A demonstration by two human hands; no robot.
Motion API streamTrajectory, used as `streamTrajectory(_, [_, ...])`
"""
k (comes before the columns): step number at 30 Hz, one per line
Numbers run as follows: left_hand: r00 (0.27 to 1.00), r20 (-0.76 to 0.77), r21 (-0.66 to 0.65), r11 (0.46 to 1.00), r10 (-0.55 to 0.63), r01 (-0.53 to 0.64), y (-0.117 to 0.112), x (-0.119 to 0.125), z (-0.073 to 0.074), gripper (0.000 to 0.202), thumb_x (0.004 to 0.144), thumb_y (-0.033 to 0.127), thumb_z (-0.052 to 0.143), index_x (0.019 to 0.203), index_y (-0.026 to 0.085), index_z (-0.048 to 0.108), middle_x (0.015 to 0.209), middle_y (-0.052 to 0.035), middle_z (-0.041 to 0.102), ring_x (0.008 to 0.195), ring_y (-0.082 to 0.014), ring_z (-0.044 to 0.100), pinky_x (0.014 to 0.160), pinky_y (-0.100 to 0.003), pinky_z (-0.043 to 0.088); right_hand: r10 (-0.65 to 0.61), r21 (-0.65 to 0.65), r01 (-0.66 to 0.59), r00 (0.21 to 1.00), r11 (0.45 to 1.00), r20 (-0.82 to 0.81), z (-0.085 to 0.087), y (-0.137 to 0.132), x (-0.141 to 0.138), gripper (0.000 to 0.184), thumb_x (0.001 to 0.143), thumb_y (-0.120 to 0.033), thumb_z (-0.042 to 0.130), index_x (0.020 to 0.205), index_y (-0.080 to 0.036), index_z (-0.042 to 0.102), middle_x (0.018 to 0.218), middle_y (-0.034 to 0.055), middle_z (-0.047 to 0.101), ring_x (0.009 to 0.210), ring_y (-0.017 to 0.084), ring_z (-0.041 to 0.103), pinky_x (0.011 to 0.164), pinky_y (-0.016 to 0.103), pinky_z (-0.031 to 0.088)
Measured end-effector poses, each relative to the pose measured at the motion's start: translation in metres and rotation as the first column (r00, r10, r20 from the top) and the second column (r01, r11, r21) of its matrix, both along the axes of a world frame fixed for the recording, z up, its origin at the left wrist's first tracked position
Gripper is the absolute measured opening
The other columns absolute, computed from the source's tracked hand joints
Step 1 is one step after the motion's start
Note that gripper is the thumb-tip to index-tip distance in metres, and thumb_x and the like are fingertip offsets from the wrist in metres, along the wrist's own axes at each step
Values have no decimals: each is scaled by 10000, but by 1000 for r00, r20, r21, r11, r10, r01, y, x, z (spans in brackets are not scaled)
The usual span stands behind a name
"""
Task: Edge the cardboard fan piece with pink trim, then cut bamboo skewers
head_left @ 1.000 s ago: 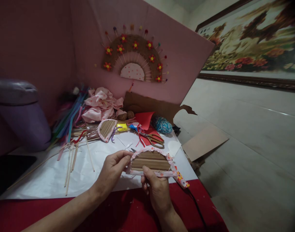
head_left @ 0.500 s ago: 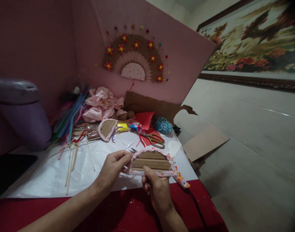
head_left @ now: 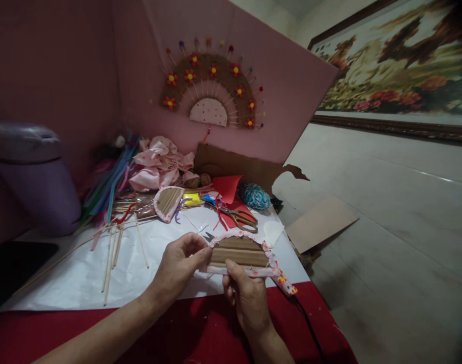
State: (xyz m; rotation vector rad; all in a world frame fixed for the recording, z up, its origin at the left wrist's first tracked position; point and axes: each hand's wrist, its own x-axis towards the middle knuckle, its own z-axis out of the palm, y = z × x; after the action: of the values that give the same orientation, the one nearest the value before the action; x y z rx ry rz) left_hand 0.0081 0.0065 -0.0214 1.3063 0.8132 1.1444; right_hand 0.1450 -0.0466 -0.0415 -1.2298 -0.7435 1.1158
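A half-round piece of corrugated cardboard, its rim wrapped in folded pink dotted fabric, is held up over the front of the white sheet. My left hand pinches its left corner, thumb pressed on the fabric edge. From below, my right hand grips the straight lower edge, thumb on the cardboard and fingers behind it. Just beyond the piece lie scissors with brown handles, their blade tips showing near my left fingers. Beside the right end is a flower-patterned object with a black cord, partly hidden.
A smaller fabric-edged cardboard piece, crumpled pink fabric, blue yarn and red paper lie farther back. Thin wooden sticks spread at left, near a purple bin. A pink board with a flowered arch stands behind.
My left thumb and fingers have shifted slightly right, over the cardboard's left corner, covering more of it. My right hand keeps its hold.
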Motion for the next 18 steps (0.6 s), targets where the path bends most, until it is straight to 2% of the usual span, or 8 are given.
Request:
streamTrajectory(6, [1000, 15, -38, 999, 10, -9, 0, -1, 3, 194, 731, 305, 634, 677, 142, 545, 571, 31, 545, 537, -82, 483, 521, -196, 389, -34, 15, 34, 998, 999, -50, 2, 0, 0, 387, 659, -434, 705, 494, -118, 552, 413, -27, 507, 339, 31, 396, 323, 126, 262])
streamTrajectory(12, [999, 36, -113, 994, 11, -7, 0, 0, 5, 225, 729, 346, 623, 686, 147, 530, 652, 4, 591, 609, -107, 544, 556, -216, 458, -87, 78, 98, 988, 992, -127, 8, 0, -2, 355, 629, -408, 731, 519, -128, 543, 416, -40, 508, 334, 31, 390, 314, 125, 268])
streamTrajectory(15, [995, 28, -139, 986, 98, -93, 1, -1, 5, 225, 735, 362, 602, 712, 155, 515, 716, -18, 625, 641, -129, 571, 551, -243, 491, -117, 102, 133, 982, 986, -150, 10, 0, -2, 341, 634, -406, 727, 550, -134, 539, 421, -45, 510, 332, 36, 392, 306, 127, 260])
streamTrajectory(18, [973, 5, -143, 963, 230, -227, 5, -3, 3, 220, 701, 351, 614, 698, 162, 501, 681, 1, 601, 592, -125, 548, 497, -251, 499, -158, 109, 178, 973, 978, -171, 11, 0, -2, 324, 637, -394, 726, 576, -140, 535, 434, -45, 521, 335, 40, 395, 307, 133, 255])
